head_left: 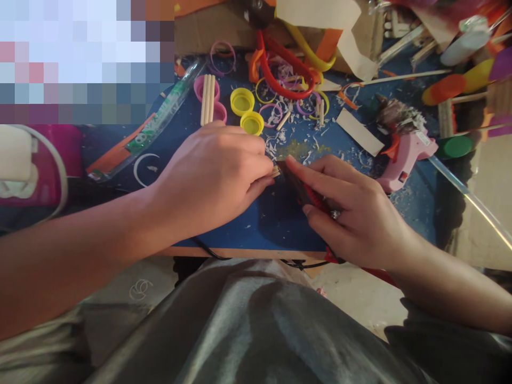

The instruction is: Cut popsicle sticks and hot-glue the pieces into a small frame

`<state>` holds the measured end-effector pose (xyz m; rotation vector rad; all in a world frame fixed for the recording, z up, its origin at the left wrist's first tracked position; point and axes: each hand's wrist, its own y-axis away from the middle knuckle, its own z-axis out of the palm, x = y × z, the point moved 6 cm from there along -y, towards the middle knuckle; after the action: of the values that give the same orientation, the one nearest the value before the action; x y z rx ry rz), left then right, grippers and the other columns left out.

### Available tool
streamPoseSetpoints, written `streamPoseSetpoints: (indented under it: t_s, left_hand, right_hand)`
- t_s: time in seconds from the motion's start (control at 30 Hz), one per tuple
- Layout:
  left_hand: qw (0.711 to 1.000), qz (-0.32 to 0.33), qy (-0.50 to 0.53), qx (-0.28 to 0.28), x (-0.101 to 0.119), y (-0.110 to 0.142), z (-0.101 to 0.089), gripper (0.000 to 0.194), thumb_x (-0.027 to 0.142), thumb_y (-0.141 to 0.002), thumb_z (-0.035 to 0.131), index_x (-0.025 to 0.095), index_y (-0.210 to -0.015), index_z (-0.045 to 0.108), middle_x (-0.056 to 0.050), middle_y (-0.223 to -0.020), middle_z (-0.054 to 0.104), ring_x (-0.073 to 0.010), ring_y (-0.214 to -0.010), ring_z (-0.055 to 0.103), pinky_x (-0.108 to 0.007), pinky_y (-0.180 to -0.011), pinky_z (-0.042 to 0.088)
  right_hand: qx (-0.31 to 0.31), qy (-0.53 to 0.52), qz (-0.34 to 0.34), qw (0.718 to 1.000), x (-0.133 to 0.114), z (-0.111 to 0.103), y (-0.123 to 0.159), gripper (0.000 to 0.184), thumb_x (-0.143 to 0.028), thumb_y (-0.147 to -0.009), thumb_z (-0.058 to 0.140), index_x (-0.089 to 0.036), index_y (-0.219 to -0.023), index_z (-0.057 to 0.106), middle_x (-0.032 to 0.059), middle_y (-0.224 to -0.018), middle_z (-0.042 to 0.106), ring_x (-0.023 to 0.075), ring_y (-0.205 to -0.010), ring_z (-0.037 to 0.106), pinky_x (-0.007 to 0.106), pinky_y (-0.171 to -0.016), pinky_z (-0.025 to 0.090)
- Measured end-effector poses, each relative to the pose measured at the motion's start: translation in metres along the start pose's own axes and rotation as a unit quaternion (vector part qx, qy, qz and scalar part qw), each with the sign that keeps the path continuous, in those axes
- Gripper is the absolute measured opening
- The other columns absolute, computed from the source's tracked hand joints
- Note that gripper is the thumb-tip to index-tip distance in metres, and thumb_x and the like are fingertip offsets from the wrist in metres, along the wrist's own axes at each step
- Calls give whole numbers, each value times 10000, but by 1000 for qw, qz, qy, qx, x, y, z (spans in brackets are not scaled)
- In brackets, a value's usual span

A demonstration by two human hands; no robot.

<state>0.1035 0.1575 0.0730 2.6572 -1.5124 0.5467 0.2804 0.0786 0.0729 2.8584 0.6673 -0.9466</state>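
Head view: both my hands are over the blue desk (280,232), well back from its front edge (240,253). My left hand (224,170) has its fingers closed on a small pale stick (276,172); only the stick's end shows beyond the fingertips. My right hand (356,205) has its fingers wrapped around a dark tool with red parts (298,184), the index finger laid along its upper end. That end is just beside the stick; whether they touch I cannot tell.

Room: blue surface shows between my hands and the front edge. The gap between the hands is narrow at the fingertips and widens towards me.

Far side, crowding the left knuckles: a bundle of sticks (207,98) leaning over pink rings (201,85), and two yellow caps (242,102). Pale shavings (306,157) lie just beyond the tool. Past the right hand: a flat pale strip (360,132), then a pink glue gun (404,160). A red loop (286,80) lies farther back.
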Motion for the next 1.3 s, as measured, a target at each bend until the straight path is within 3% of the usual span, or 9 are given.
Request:
streamPoseSetpoints:
  t_s: [0.13,0.4,0.63,0.93,1.1,1.3]
  left_hand:
    - [1000,4,-1,4,0,0,0,360,330,-1107,557,253,-875,822,-63,-848,776,-266,-878,783,-449,-820,607]
    - [1000,-2,9,-6,0,0,2,372,326,-1103,545,236,-866,817,-70,-857,774,-276,-897,783,-462,-834,615]
    - [1000,-4,20,-5,-1,0,2,362,324,-1101,541,238,-872,809,-55,-862,762,-244,-896,776,-418,-846,618]
    - [997,-17,80,8,-4,2,4,313,326,-1077,592,223,-878,809,-43,-869,742,-255,-980,782,-427,-962,631]
    - [998,-22,50,-12,-4,1,6,282,299,-1062,602,211,-889,807,-61,-906,760,-261,-937,768,-418,-902,599]
    - [995,-40,90,-2,-7,0,7,257,302,-1035,647,206,-840,783,-55,-872,709,-276,-949,740,-439,-960,566]
  right_hand:
    - [-5,4,2,1000,-1,1,0,773,-120,-965,619,-267,-1722,579,73,-1042,703,259,-931,720,456,-824,684]
    - [-9,-5,7,1000,-6,3,-1,753,-93,-958,606,-199,-1703,600,79,-1076,699,212,-847,692,388,-777,681]
    - [-38,34,11,999,-11,3,-2,698,-109,-998,571,-121,-1696,588,145,-1261,742,212,-940,770,359,-870,715]
    - [-40,49,-6,998,-12,5,-2,710,-90,-1010,574,-128,-1719,562,165,-1349,762,252,-1067,820,382,-949,736]
    - [-31,19,-4,999,-10,5,-4,733,-67,-992,582,-161,-1719,575,145,-1298,760,246,-1049,804,391,-944,720]
    - [-32,-4,-1,999,-4,5,-4,762,-72,-981,596,-238,-1724,581,85,-1139,722,204,-877,726,363,-799,682]
